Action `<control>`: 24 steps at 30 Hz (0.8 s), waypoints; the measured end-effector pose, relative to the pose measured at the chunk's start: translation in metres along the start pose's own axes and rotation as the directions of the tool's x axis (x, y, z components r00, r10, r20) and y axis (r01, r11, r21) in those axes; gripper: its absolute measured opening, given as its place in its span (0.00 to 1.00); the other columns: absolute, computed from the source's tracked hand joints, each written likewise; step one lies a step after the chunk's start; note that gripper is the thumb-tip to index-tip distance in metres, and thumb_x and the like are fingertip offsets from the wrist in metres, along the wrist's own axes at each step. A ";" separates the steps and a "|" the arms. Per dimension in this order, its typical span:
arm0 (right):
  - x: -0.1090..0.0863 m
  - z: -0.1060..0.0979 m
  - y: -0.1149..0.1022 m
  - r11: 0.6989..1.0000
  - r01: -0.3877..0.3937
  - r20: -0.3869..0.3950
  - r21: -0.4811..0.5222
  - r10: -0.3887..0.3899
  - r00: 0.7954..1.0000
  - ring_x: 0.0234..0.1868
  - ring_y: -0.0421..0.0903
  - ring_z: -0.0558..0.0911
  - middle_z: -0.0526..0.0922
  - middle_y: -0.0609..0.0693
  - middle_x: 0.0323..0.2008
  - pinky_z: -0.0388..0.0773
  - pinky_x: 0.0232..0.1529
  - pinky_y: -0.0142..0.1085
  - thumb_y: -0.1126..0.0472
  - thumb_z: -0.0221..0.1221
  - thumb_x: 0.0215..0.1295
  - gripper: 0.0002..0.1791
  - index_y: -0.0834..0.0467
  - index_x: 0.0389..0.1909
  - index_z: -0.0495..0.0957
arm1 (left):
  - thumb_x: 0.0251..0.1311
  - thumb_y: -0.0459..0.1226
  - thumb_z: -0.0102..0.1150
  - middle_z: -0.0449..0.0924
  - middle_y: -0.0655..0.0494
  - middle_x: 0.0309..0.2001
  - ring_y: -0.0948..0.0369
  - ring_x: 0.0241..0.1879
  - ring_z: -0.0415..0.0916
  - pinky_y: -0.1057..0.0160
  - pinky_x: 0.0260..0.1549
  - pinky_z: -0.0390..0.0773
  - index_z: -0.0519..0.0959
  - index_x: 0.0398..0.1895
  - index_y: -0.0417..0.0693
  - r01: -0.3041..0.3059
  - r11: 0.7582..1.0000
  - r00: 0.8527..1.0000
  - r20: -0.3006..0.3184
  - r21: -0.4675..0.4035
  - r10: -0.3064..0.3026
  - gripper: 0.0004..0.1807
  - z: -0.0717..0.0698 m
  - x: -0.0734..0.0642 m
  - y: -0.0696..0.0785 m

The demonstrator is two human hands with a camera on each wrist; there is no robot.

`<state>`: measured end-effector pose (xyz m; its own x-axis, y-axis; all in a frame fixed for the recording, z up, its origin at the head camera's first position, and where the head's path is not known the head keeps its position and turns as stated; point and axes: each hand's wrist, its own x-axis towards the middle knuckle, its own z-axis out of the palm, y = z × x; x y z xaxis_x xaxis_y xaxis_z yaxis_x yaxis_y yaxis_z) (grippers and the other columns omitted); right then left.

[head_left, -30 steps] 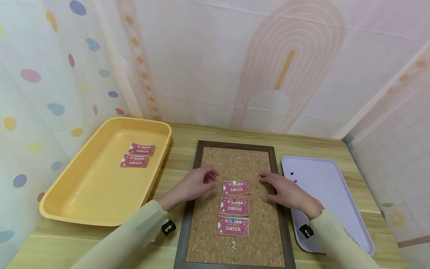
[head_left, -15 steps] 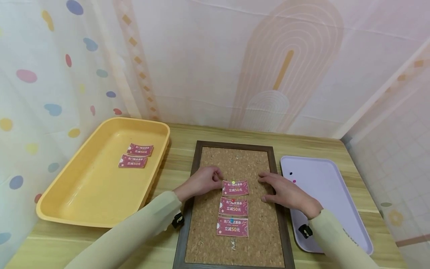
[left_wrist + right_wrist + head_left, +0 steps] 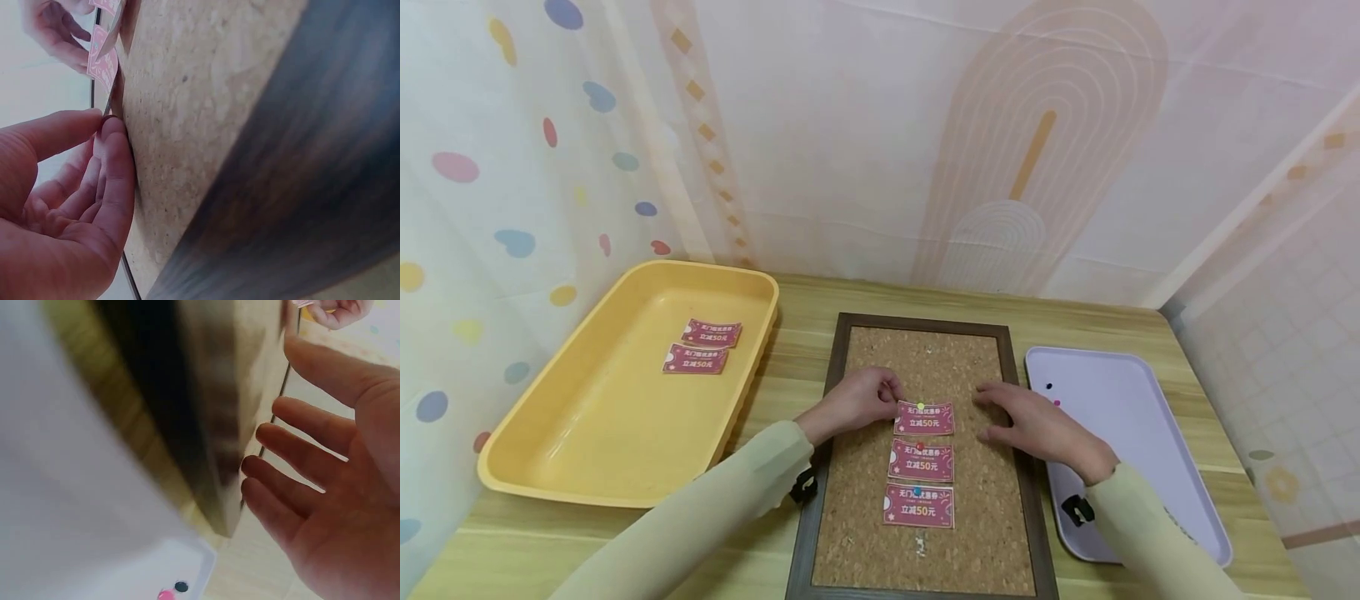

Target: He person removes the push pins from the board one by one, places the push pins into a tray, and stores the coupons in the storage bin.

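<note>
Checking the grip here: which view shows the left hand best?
The left wrist view: the left hand pinches a coupon edge up close. Head shows it smaller, from above; right wrist, only partly, at the top edge.

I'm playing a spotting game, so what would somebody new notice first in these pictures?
Probably the big yellow tub on the left, with two pink tickets lying in it. Next might come the corkboard in the middle, with three tickets in a column, each with a coloured pin. The left hand pinches the top ticket's edge.
</note>
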<state>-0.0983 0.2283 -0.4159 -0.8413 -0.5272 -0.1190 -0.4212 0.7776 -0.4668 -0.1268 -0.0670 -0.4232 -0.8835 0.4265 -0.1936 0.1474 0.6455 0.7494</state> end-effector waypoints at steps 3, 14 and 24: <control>0.004 -0.001 -0.007 1.000 0.020 -0.074 0.002 -0.019 0.997 0.63 0.60 0.79 0.81 0.60 0.61 0.74 0.62 0.57 0.59 0.65 0.72 0.22 0.63 0.62 0.79 | 0.62 0.34 0.71 0.81 0.59 0.29 0.63 0.29 0.74 0.66 0.29 0.72 0.83 0.37 0.45 -0.007 1.000 1.000 0.007 -0.003 0.007 0.05 -0.001 0.000 0.001; 0.040 0.002 -0.033 0.985 0.109 -0.148 0.137 -0.088 0.985 0.41 0.41 0.82 0.86 0.46 0.40 0.81 0.43 0.41 0.62 0.65 0.72 0.08 0.59 0.47 0.86 | 0.64 0.33 0.69 0.82 0.58 0.29 0.63 0.27 0.75 0.66 0.27 0.73 0.83 0.37 0.45 0.001 1.000 1.000 0.030 -0.020 0.000 0.04 -0.001 0.002 0.000; 0.064 0.011 -0.038 0.976 0.118 -0.071 0.182 -0.106 0.992 0.36 0.37 0.79 0.84 0.43 0.36 0.78 0.40 0.36 0.63 0.66 0.70 0.03 0.56 0.41 0.86 | 0.64 0.31 0.67 0.83 0.58 0.27 0.64 0.26 0.73 0.67 0.26 0.71 0.82 0.38 0.44 -0.006 0.999 0.999 0.041 -0.042 0.007 0.03 -0.003 0.001 -0.002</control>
<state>-0.1320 0.1612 -0.4156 -0.8136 -0.5814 -0.0064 -0.4485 0.6345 -0.6295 -0.1292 -0.0698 -0.4232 -0.8635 0.4568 -0.2137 0.1336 0.6159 0.7765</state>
